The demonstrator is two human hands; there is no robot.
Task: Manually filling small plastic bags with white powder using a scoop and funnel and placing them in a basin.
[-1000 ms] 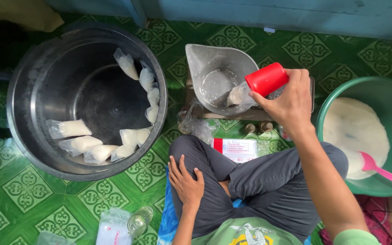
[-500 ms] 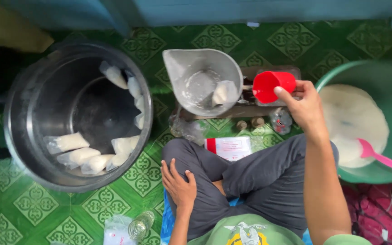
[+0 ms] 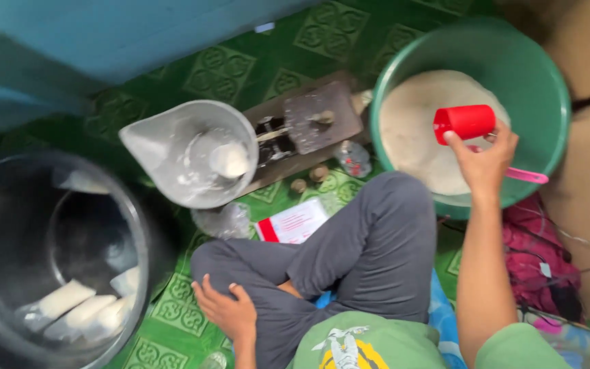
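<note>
Green tiled floor (image 3: 233, 65), right hand (image 3: 483, 160) gripping red cup (image 3: 464, 123)

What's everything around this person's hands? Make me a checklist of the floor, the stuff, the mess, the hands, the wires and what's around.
Surface: green patterned floor; the person sits on it cross-legged.
Job's things: red cup over the green basin of white grains; a pink handle lies in the basin.
Clutter: metal scoop pan on a scale, big metal pot with white filled bags, red-and-white packet.
Grippers: right hand holds the red cup; left hand rests open on the leg.
Cables: thin wires at the right.
Surroundings: blue wall, pink cloth.
</note>
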